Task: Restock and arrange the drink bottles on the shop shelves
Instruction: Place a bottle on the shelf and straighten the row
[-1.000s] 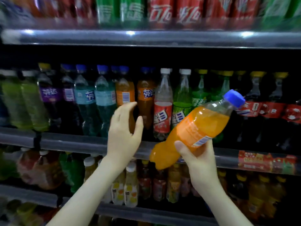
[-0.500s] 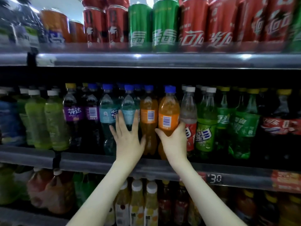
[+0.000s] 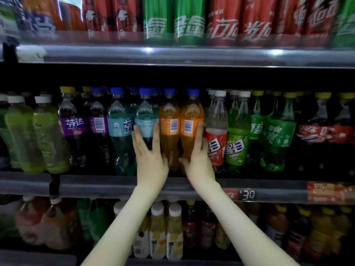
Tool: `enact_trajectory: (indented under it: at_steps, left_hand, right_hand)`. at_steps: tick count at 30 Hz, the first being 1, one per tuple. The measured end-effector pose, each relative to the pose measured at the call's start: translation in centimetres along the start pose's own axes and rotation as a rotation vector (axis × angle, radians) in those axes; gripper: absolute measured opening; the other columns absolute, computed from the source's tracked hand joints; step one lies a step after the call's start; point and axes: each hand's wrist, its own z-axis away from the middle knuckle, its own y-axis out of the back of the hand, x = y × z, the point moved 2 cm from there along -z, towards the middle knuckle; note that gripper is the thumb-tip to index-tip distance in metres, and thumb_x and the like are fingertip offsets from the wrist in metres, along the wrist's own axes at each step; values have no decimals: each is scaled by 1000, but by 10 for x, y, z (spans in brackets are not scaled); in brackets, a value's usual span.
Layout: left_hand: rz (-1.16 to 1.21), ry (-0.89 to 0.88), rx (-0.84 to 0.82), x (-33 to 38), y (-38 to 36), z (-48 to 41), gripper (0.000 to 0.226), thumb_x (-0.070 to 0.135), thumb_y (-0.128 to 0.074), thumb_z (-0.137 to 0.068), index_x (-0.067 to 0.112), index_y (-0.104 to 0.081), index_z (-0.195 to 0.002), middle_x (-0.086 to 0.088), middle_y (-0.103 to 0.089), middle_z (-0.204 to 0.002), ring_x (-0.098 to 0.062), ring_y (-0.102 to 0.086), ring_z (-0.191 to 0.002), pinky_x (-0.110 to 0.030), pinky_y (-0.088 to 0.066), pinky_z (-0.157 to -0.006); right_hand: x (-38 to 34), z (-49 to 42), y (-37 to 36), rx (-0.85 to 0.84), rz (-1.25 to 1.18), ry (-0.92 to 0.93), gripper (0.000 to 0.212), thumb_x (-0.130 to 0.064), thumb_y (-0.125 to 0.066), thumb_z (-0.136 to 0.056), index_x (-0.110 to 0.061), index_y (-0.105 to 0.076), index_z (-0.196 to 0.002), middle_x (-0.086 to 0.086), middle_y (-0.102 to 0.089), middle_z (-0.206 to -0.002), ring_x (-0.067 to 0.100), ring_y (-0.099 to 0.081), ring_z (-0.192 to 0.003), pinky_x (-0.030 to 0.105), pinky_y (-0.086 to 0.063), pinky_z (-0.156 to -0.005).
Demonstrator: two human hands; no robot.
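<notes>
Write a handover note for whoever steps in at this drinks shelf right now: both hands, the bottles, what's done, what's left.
Left hand: open, straight fingers touching the teal bottle.
Right hand: grips the right orange bottle, thumb on one side and fingers on the other.
That bottle stands upright on the middle shelf, beside the other orange bottle.
Done: it is in the front row, barcode facing out.
Left: release it, probably turn the labels forward, then tidy the rest.

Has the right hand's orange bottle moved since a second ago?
Yes: the orange bottle went in onto the middle shelf, upright, beside the red-label bottle.
</notes>
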Motion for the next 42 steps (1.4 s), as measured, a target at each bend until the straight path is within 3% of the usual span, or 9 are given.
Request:
enact_trajectory:
  at_steps: [3, 7, 12, 17, 20, 22, 28, 36, 42]
  left_hand:
    - [-32, 12, -55, 6, 2, 16, 90, 15, -63, -85, 22, -5, -152, -28, 7, -154, -45, 3, -142, -51, -3, -113]
    - [-17, -24, -66, 23, 13, 53, 86, 8, -66, -81, 15, -14, -150, -28, -10, -152, -43, -14, -139, -57, -19, -113]
    - [1, -121, -185, 41, 28, 131, 75, 5, -66, -82, 11, -24, -144, -24, -28, -148, -36, -29, -133, -44, -26, -110]
    - [10, -110, -462, 47, 46, 231, 60, 12, -65, -85, 7, -40, -139, -15, -43, -141, -25, -38, -131, -34, -35, -108]
    - [-19, 16, -699, 40, 60, 295, 56, 20, -54, -92, 13, -36, -144, -5, -41, -146, -19, -36, -135, -25, -26, -110]
    - [-32, 206, -854, 25, 72, 336, 52, 20, -47, -95, 15, -34, -145, -2, -40, -145, -17, -37, -133, -24, -32, -108]
    - [-129, 766, -1190, -46, 119, 440, 40, 14, -48, -91, 14, -43, -131, -5, -52, -126, -23, -52, -117, -25, -39, -83]
    - [-140, 1034, -1254, -163, 155, 565, 41, 18, -43, -95, 15, -37, -135, -8, -47, -133, -27, -52, -116, -34, -45, -90]
    - [-90, 1091, -1218, -261, 131, 649, 42, 19, -39, -97, 20, -35, -139, -4, -44, -131, -25, -51, -114, -34, -44, -86]
  right_hand:
    - [2, 18, 7, -47, 25, 7, 114, -15, -65, -87, -43, 31, -140, 9, -29, -148, 29, -46, -124, 43, -53, -89]
    - [6, 64, 17, -25, -25, 80, 79, -9, -56, -91, -23, -9, -153, 5, -31, -150, 23, -35, -134, 35, -45, -100]
    - [23, 142, 25, -26, -123, 172, 49, -7, -55, -93, -9, -43, -141, 5, -49, -141, 14, -38, -133, 30, -40, -107]
    - [58, 235, 23, -377, -198, -87, 47, -19, -48, -98, -26, -36, -144, -14, -41, -141, 3, -42, -128, 1, -29, -92]
    - [71, 291, 11, -531, -179, -219, 44, -19, -47, -99, -25, -40, -141, -11, -46, -137, 7, -52, -118, 8, -35, -82]
    - [71, 328, -2, -599, -173, -229, 40, -16, -51, -97, -20, -46, -137, -5, -52, -131, 13, -58, -110, 11, -37, -79]
    - [72, 419, -62, -1000, -46, -398, 38, -24, -49, -97, -20, -45, -134, 1, -50, -132, 20, -58, -107, 28, -46, -83]
    - [56, 535, -183, -1367, 91, -490, 50, -13, -49, -94, -17, -36, -142, 4, -48, -138, 20, -56, -115, 26, -43, -87]
    - [50, 620, -304, -1422, 75, -520, 47, -11, -49, -96, -15, -38, -141, 4, -49, -132, 17, -56, -111, 20, -38, -79]
